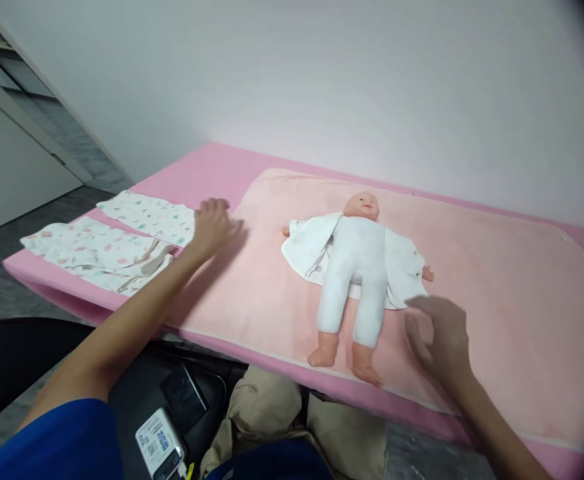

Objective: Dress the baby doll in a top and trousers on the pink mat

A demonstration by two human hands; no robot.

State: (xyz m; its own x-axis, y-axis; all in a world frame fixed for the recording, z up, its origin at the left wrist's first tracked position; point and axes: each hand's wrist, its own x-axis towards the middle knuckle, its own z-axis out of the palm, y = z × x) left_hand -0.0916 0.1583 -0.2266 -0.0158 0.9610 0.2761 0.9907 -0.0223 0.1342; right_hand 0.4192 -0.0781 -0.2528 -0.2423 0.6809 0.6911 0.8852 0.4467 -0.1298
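We have a long pink-covered table (187,172) along a pale wall, and on it a soft peach blanket (512,320). On the blanket, right of its middle crease-free stretch, lies a baby doll (357,253) with a white cloth body and skin-toned plastic head, hands and feet, face up, its arms in an open white fabric jacket (402,263). We judge the doll light to moderate, its trunk yielding and its plastic parts firmer; we would best support it under back and head. The jacket looks limp and thin, easiest pinched at its front edges. Two printed white cloth garments (147,215) (97,247) lie at the left end, likely floppy too. Our left hand (213,227) is open beside them, empty. Our right hand (442,333) is open near the jacket's hem; we can't tell whether a fingertip touches it.
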